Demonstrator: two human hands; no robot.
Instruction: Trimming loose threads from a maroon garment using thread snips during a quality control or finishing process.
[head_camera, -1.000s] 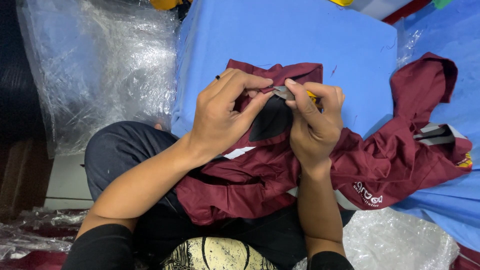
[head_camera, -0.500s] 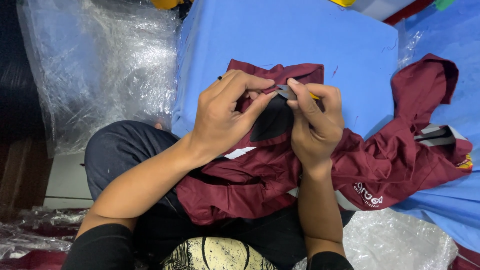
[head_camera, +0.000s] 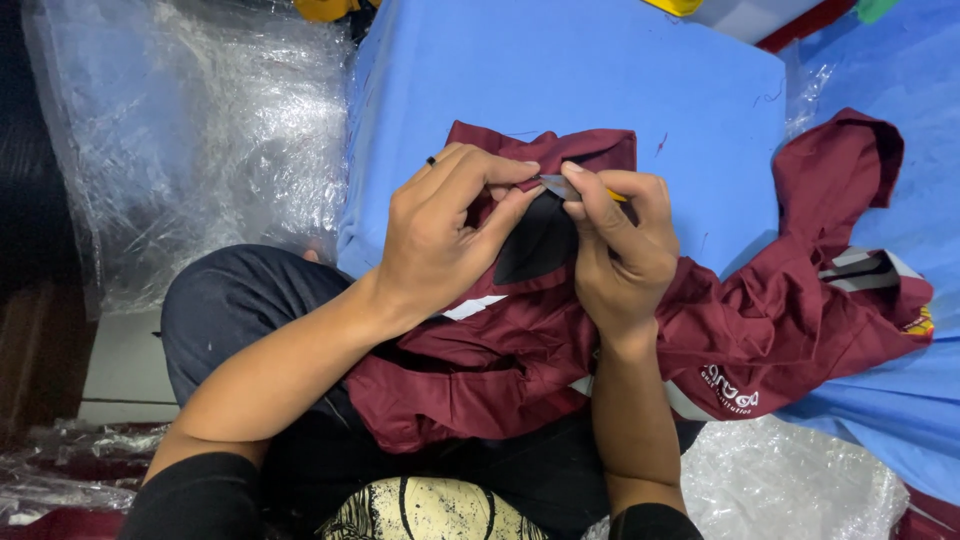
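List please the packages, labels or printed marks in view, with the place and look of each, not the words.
Clear plastic wrap: upper left beside the blue table, crumpled, shiny.
Clear plastic bag: lower right, crinkled.
White printed logo: on the maroon garment, right of the right hand, small.
Pale print: on the person's black shirt, bottom centre.

blue-covered table (head_camera: 580, 90), clear plastic sheeting (head_camera: 200, 140)

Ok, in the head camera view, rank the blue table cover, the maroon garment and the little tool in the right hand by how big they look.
1. Blue table cover, largest.
2. Maroon garment.
3. Small metal tool with a yellow part, pinched in the right hand, by far the smallest.
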